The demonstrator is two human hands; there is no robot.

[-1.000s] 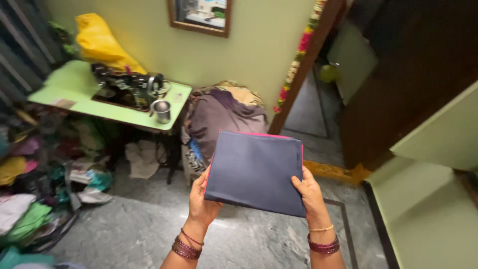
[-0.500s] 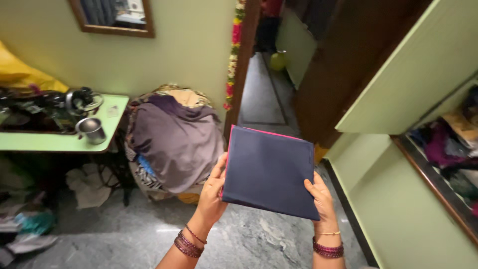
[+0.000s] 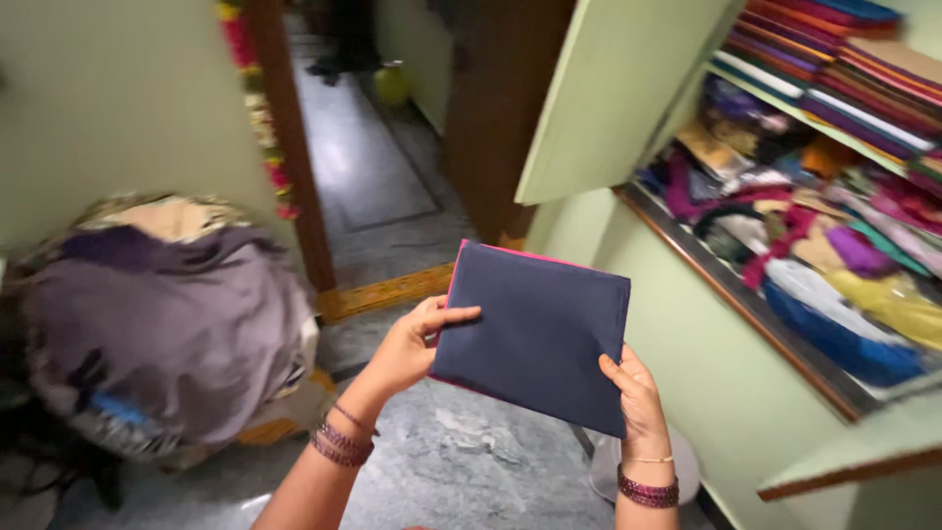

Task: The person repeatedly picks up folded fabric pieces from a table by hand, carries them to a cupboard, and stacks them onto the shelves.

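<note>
here folded navy cloth [image 3: 535,329] sits pinched between both hands' fingers [image 3: 453,316].

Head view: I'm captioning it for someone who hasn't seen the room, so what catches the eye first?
A folded dark blue cloth with a pink edge, held flat at centre by the left hand and right hand. To the right, an open cupboard shows stacked and heaped colourful fabrics; at left sits a cloth-draped bundle.

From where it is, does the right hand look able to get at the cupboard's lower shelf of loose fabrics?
Probably not yet. The right hand and left hand both hold the folded navy cloth, though the cupboard door stands open before the lower shelf.
</note>
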